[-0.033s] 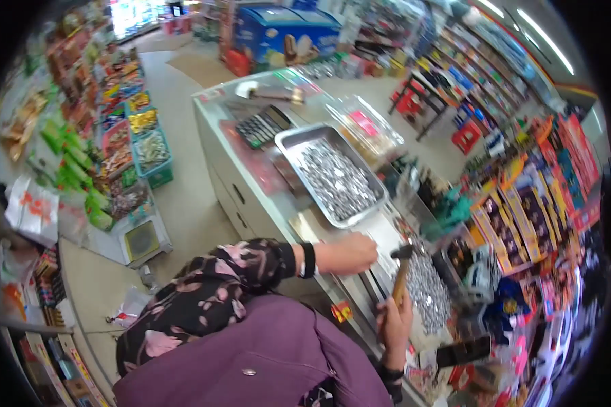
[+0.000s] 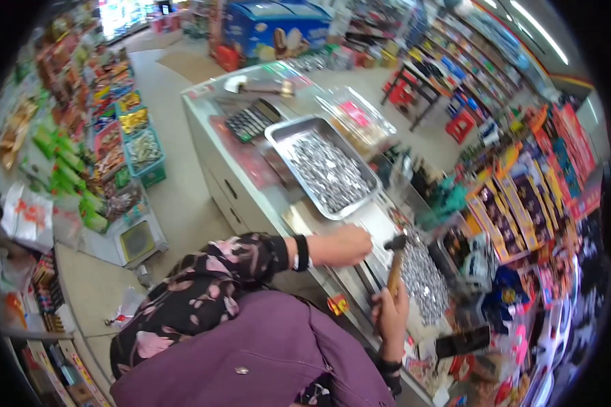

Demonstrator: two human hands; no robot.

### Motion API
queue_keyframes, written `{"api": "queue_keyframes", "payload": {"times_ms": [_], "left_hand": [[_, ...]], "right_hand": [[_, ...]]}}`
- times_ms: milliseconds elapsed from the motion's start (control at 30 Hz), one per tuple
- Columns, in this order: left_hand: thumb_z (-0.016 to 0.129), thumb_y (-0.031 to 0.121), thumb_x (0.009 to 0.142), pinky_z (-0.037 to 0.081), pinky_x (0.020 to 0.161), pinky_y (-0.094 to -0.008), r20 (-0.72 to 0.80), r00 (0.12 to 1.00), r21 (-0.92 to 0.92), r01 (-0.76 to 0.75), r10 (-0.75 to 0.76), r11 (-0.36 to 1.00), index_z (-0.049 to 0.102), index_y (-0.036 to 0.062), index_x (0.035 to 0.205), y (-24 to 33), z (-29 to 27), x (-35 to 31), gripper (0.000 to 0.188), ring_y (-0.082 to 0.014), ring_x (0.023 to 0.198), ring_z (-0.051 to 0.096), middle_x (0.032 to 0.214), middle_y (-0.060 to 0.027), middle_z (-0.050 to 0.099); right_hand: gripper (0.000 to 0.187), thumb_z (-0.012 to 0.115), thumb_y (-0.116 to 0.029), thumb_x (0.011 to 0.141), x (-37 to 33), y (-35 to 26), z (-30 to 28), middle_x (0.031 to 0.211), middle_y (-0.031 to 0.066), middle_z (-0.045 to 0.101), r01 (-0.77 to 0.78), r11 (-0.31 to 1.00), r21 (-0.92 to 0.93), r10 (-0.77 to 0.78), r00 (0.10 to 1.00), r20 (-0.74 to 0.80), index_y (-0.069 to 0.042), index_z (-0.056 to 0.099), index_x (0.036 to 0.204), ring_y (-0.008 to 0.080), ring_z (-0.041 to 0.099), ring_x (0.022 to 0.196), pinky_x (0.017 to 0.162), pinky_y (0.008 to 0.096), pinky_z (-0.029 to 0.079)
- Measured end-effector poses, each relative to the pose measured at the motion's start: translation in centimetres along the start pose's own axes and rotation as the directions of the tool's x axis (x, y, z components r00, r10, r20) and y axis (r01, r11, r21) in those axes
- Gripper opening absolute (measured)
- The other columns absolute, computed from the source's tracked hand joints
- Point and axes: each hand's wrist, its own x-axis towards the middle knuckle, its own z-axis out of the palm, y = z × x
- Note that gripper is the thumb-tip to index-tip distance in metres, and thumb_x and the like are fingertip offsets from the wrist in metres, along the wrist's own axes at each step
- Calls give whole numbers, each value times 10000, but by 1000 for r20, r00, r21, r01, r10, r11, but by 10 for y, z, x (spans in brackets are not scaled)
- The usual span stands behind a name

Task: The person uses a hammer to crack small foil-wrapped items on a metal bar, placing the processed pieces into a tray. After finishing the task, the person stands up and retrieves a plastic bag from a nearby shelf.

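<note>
My right hand [image 2: 391,313] grips the wooden handle of a hammer [image 2: 394,268], its dark head raised to the right of my other hand. Over the counter, near the tray's front corner, my left hand [image 2: 352,245] is closed with the fingers pressed together; whatever they hold is too small or hidden. A metal tray [image 2: 273,140] full of small shiny silver pieces [image 2: 329,173] stands just beyond it. More loose silver pieces [image 2: 424,285] lie in a heap to the right of the hammer.
A black calculator [image 2: 252,121] and a second hammer-like tool [image 2: 261,87] lie on the counter's far part. A clear plastic box [image 2: 360,122] sits behind the tray. Boxed goods [image 2: 506,214] crowd the right side; a dark phone-like slab [image 2: 463,341] lies near right.
The whole view has shifted slightly, so everything sits a little further up and left. Both hands keep about the same place over the counter.
</note>
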Motion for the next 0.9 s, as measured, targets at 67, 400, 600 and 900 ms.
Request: {"api": "queue_keyframes", "payload": {"times_ms": [67, 400, 600, 900], "left_hand": [[584, 166, 709, 478, 637, -429, 19, 997, -95, 80, -78, 992, 614, 69, 662, -1, -7, 2, 112, -333, 703, 599, 705, -121, 603], [592, 163, 793, 471, 747, -403, -438, 887, -37, 143, -144, 989, 641, 71, 942, -73, -74, 15, 181, -325, 854, 587, 884, -134, 606], [603, 106, 816, 469, 753, -359, -47, 985, -232, 152, -167, 961, 644, 31, 941, -46, -54, 16, 152, -298, 860, 588, 904, -133, 616], [581, 155, 812, 490, 744, -396, 436, 899, -82, -12, 47, 997, 656, 56, 937, -13, -18, 86, 177, -307, 849, 624, 894, -125, 640]], "right_hand": [[484, 480, -127, 944, 4, 3, 1, 734, 54, 582, -2, 1000, 31, 1, 1000, 19, -69, 315, 1396, 63, 459, 443, 370, 198, 359], [509, 501, -142, 946, 4, 0, -4, 764, 58, 588, -28, 996, 89, 27, 999, 20, -46, 302, 1404, 57, 463, 454, 401, 187, 375], [485, 480, -141, 952, 1, 2, -2, 789, 64, 584, 8, 980, 200, -3, 1000, -26, -35, 308, 1393, 58, 467, 480, 404, 189, 377], [464, 458, -140, 955, 2, 9, -7, 780, 54, 551, 221, 863, 455, -87, 951, -297, -38, 291, 1375, 77, 467, 481, 396, 206, 388]]}}
